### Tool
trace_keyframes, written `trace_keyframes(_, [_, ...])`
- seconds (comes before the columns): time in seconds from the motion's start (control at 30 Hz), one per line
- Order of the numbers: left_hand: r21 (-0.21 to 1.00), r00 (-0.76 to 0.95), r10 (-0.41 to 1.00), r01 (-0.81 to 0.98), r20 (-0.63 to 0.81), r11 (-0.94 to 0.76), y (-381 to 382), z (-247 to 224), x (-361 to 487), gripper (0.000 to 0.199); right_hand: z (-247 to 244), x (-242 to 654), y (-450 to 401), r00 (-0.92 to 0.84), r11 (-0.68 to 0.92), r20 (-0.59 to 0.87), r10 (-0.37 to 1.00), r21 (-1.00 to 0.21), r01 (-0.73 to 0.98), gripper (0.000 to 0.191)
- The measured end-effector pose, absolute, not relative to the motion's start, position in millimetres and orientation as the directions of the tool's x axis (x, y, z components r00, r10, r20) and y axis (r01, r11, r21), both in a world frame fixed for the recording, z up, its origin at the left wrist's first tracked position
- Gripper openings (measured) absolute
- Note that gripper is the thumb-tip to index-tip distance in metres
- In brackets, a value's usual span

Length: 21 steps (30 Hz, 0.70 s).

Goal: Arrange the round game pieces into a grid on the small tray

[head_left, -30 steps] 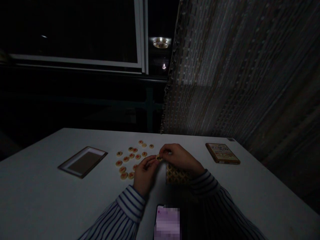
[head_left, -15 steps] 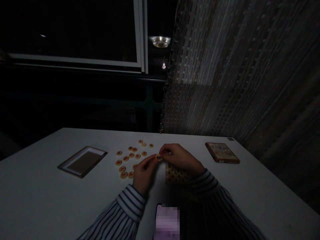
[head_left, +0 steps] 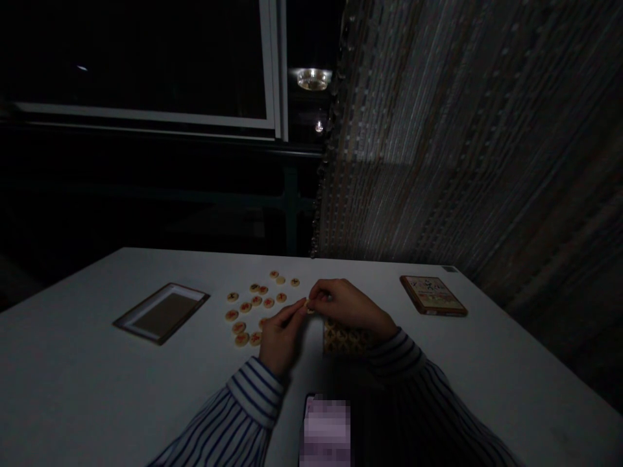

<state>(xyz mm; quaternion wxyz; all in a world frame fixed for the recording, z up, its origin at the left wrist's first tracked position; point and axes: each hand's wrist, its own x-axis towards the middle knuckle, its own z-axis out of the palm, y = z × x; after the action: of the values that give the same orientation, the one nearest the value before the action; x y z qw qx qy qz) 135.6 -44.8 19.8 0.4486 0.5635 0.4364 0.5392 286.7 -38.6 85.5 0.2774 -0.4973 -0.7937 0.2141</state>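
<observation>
Between the fingertips of both hands is a round game piece, partly covered by the fingers. My left hand pinches it from the left, and my right hand pinches it from the right. Under my right hand and wrist lies a tray of round pieces in rows, its right part hidden. Left of my left hand, several loose pale discs with red or dark characters are spread on the white table.
An open, shallow box lid lies at the left. A flat box with a printed cover sits at the back right. A phone is at the front edge. Behind the table hangs a bead curtain.
The piece between my fingers has turned, so its dark character no longer shows clearly. My right fingertips have shifted slightly left over it.
</observation>
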Motion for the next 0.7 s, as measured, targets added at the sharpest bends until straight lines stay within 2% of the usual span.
trace_keyframes(0.57, [0.978,0.015,0.98,-0.056,0.2,-0.199,-44.5,19.5,137.0,0.033,88.1,286.9,-40.5,-0.349,0.422,0.24,0.906,-0.584,0.693,0.015])
trace_keyframes(0.7, [0.98,0.011,0.98,-0.022,0.197,-0.197,-44.0,19.2,135.5,0.031,88.2,287.1,-40.5,-0.372,0.443,0.244,0.896,-0.566,0.695,0.016])
